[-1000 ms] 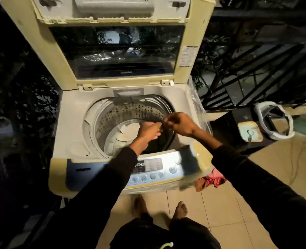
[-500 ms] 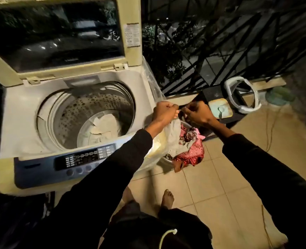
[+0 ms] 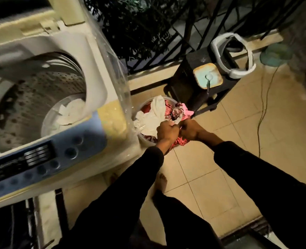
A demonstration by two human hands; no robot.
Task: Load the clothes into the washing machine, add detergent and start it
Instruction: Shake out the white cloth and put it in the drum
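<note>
Reaching into the basin (image 3: 139,136) at the washing machine's (image 3: 94,83) three o'clock, left hand (image 3: 166,131) and right hand (image 3: 189,129) clench clothes (image 3: 154,117); one pale garment (image 3: 69,112) loaded, detergent and start remaining.

Long black sleeves cover both my arms down to the wrists, the cuffs plain and close-fitting. My left hand (image 3: 167,131) and right hand (image 3: 190,129) are bare, with no rings or watch showing. Below, dark trousers cover my legs, and one bare foot (image 3: 161,182) shows.
</note>
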